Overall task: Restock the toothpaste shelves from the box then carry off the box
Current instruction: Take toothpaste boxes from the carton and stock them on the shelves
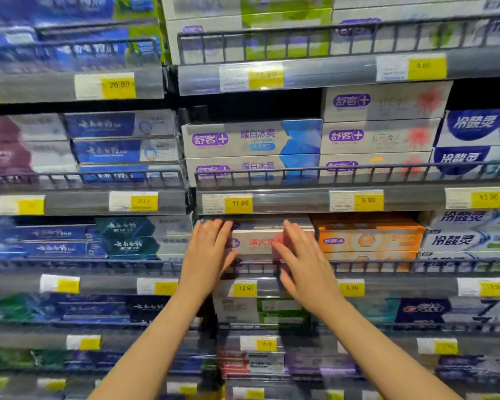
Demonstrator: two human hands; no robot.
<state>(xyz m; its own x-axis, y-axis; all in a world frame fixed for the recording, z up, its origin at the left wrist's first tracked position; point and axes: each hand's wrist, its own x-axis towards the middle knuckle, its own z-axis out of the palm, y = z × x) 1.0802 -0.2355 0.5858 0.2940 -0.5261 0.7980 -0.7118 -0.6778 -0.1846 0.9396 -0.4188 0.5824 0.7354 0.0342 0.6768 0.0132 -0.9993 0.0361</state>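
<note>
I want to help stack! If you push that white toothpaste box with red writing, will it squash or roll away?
Probably neither. The white cardboard toothpaste box with red writing has flat sides and square edges, so it should slide, not roll. It looks stiff and likely light. The grey wire rail in front should stop it tipping out.

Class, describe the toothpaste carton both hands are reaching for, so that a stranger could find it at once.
Find the shelf whose rail carries the 12.90 price tag. Above that tag, between the left hand and right hand, sits the white carton. Its red lettering sets it apart from the orange cartons to its right.
</note>
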